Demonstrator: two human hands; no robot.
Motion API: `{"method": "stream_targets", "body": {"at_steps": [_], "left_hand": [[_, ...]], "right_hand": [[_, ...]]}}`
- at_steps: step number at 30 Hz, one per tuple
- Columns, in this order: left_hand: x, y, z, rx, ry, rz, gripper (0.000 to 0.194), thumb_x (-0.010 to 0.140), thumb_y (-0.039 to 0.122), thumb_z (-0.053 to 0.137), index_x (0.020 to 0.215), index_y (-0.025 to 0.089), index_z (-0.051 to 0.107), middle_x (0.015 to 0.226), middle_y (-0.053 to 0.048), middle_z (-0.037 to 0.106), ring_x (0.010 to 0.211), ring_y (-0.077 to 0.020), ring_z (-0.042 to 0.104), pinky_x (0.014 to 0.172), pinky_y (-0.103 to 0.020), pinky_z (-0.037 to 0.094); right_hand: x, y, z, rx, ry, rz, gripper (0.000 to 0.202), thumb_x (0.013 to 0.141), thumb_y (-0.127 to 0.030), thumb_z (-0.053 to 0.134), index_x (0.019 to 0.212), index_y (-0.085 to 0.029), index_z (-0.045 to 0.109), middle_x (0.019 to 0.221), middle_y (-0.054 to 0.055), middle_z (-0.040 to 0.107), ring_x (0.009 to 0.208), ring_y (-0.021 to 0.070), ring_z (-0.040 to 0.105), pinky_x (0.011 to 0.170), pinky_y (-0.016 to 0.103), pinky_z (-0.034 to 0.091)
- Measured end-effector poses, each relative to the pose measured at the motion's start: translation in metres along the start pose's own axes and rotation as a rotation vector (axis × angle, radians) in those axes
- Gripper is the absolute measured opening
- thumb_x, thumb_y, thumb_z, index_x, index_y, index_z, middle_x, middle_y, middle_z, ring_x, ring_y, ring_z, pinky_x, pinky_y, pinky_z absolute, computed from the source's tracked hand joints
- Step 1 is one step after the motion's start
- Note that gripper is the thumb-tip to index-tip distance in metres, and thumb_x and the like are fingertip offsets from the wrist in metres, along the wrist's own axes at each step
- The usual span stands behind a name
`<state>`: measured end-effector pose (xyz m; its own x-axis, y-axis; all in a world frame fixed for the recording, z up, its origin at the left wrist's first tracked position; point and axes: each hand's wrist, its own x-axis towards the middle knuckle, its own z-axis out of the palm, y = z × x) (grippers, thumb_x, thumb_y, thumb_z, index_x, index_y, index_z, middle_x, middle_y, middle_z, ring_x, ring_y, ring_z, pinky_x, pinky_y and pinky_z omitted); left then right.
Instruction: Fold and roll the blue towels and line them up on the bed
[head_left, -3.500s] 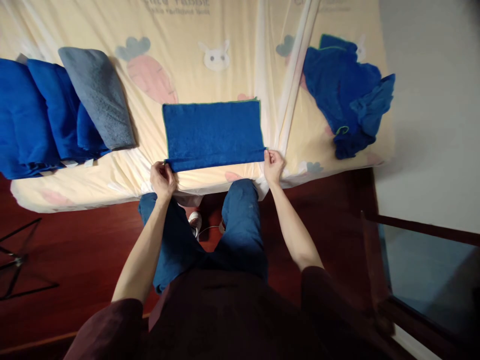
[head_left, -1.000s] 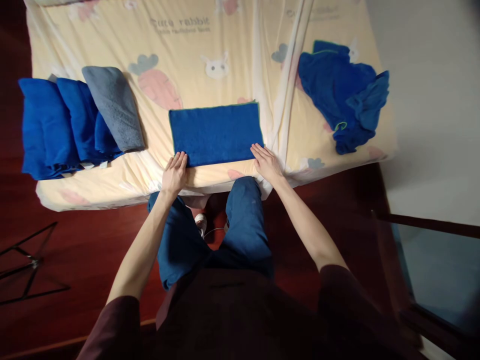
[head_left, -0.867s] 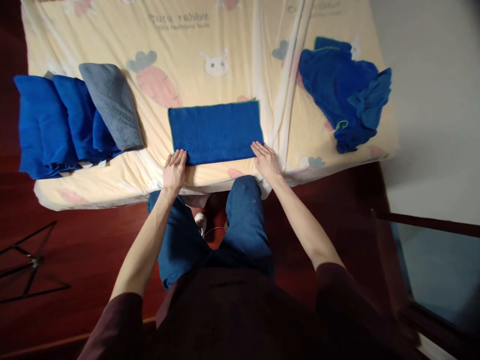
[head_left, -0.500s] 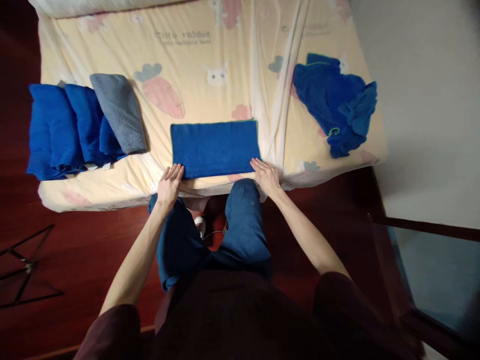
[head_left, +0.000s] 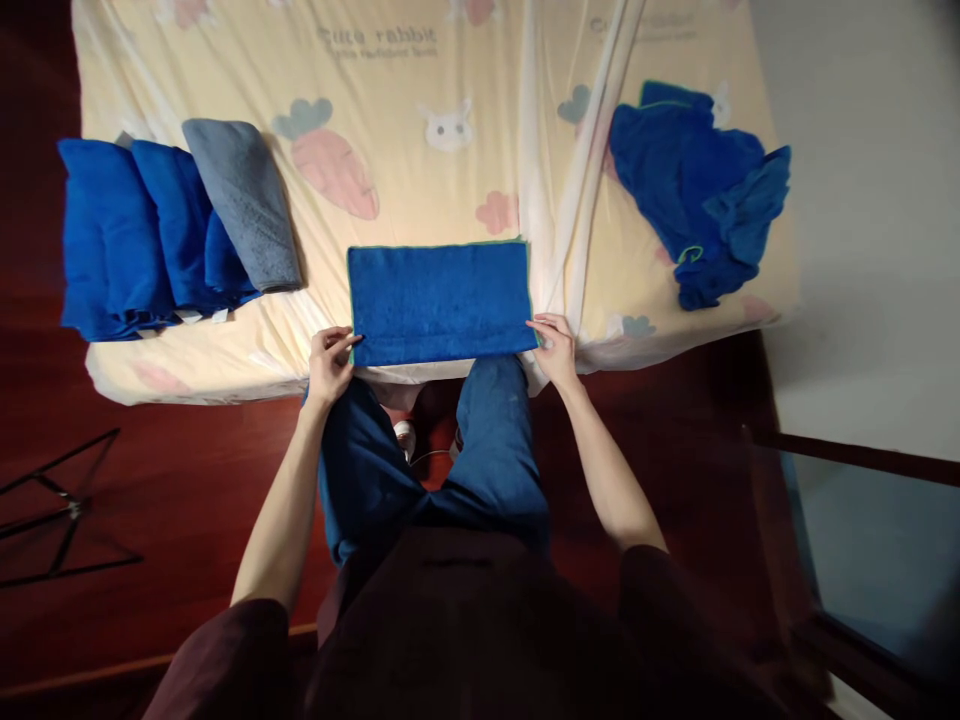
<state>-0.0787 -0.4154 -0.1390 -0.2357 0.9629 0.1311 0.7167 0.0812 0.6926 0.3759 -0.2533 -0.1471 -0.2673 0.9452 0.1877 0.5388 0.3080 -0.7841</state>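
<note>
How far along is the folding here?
Looks done: folded blue cloths and folded fuzzy grey cloth, at left. In hand: flat rectangular blue cloth, left hand and right hand near its closest corners. Apparently left: crumpled blue, green-edged pile at right; cloth count unclear.

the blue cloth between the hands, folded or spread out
Lying flat as a neat rectangle; whether it is folded in layers, I cannot tell.

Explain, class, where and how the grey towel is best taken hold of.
Grip the grey towel midway along its long right edge, coming from the right, probably with fingers beneath and thumb on top. That edge borders the patterned sheet, while its left side overlaps folded blue towels.
</note>
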Motion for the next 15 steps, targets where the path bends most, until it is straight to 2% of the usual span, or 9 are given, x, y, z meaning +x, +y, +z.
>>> {"method": "stream_targets", "body": {"at_steps": [4,11,13,15], "left_hand": [[0.0029,-0.0051,0.0026,-0.054,0.047,0.020,0.039,0.098,0.051,0.062,0.111,0.018,0.079,0.127,-0.016,0.059,0.120,-0.0280,0.064,0.112,-0.047,0.054],[0.0028,-0.0039,0.0034,-0.061,0.111,-0.065,0.045,0.101,0.060,0.057,0.104,0.017,0.071,0.124,-0.017,0.058,0.114,-0.0274,0.064,0.101,-0.042,0.058],[0.0021,-0.0040,0.0043,-0.086,0.151,-0.121,0.048,0.100,0.065,0.059,0.100,0.018,0.068,0.120,-0.016,0.056,0.108,-0.0261,0.064,0.094,-0.039,0.059],[0.0020,-0.0044,0.0054,-0.124,0.194,-0.156,0.052,0.098,0.070,0.061,0.095,0.018,0.066,0.116,-0.014,0.054,0.105,-0.0252,0.063,0.094,-0.040,0.058]], "right_hand": [[0.0060,0.0052,-0.0024,0.034,-0.016,0.013,0.028,0.086,-0.016,0.065,0.107,-0.022,0.083,0.120,0.012,0.069,0.116,0.0233,0.070,0.107,0.043,0.060],[0.0094,0.0026,0.0017,0.032,-0.002,0.091,0.016,0.094,-0.032,0.062,0.096,-0.020,0.072,0.118,0.012,0.065,0.111,0.0222,0.067,0.096,0.036,0.060],[0.0102,0.0019,0.0025,0.035,-0.001,0.110,0.026,0.098,-0.043,0.061,0.087,-0.021,0.066,0.115,0.011,0.064,0.106,0.0211,0.065,0.095,0.035,0.059],[0.0109,0.0015,0.0034,0.040,0.012,0.116,0.040,0.100,-0.056,0.058,0.078,-0.022,0.059,0.107,0.009,0.062,0.099,0.0201,0.063,0.093,0.034,0.058]]}}
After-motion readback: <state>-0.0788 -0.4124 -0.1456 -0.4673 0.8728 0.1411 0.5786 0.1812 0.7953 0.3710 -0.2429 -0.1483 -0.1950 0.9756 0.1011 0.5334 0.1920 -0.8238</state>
